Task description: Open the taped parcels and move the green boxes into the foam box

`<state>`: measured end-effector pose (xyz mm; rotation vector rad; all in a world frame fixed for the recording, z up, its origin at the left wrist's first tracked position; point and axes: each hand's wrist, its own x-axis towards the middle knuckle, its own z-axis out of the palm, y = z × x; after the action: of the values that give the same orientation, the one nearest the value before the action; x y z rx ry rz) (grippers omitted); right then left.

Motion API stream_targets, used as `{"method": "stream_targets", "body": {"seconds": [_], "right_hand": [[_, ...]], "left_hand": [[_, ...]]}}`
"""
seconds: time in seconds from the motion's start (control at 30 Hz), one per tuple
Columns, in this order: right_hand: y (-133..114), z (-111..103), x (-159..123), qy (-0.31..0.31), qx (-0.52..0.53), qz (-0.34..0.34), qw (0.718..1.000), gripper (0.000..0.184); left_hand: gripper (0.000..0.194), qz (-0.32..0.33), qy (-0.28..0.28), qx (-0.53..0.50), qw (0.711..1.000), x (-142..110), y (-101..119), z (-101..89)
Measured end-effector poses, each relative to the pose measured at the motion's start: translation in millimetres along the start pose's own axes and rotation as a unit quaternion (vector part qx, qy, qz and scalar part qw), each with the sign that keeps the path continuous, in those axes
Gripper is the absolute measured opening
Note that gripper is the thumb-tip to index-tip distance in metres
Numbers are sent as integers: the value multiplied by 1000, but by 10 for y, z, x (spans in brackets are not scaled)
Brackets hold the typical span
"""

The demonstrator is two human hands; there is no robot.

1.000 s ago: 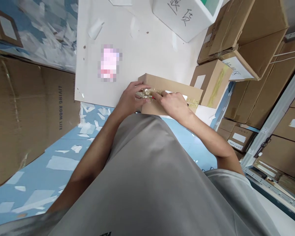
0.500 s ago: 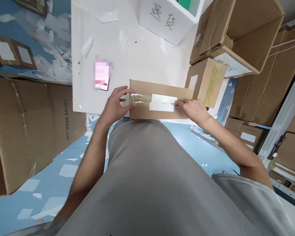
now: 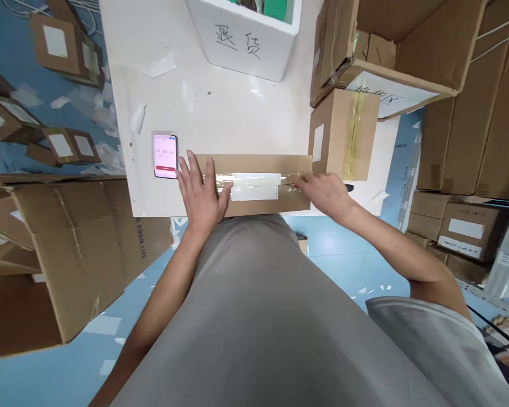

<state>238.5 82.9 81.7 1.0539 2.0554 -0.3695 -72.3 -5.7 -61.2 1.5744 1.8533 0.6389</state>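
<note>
A long flat cardboard box [image 3: 254, 164] lies on the white table [image 3: 220, 113] at its near edge, with a taped seam and a white label [image 3: 255, 186] on top. My left hand [image 3: 201, 189] lies flat on the box's left end, fingers spread. At the right end of the seam my right hand [image 3: 324, 189] is closed; what it holds is hidden. A dark tip [image 3: 348, 187] pokes out beyond the fingers.
A phone [image 3: 165, 156] with a lit screen lies left of the box. A smaller taped carton [image 3: 343, 133] stands at the right, a white foam box [image 3: 246, 34] with handwriting behind. Open cartons and stacked boxes crowd both sides; paper scraps litter the blue floor.
My right hand has run along the seam from the left end to the right end. My left hand went from curled at the seam to flat on the box's left end.
</note>
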Motion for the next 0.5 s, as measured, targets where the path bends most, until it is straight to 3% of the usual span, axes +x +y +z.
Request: {"method": "stream_targets", "body": {"seconds": [0.13, 0.23, 0.37, 0.5], "right_hand": [[456, 269, -175, 3, 13, 35, 999, 50], [658, 473, -174, 30, 39, 35, 998, 47], [717, 812, -40, 92, 115, 29, 989, 44], [592, 1292, 50, 181, 205, 18, 962, 46]], "left_hand": [[96, 2, -13, 31, 999, 34, -70, -3], [98, 8, -10, 24, 1000, 67, -87, 10], [96, 16, 1, 22, 1000, 118, -111, 5], [95, 25, 10, 29, 999, 132, -127, -73]]}}
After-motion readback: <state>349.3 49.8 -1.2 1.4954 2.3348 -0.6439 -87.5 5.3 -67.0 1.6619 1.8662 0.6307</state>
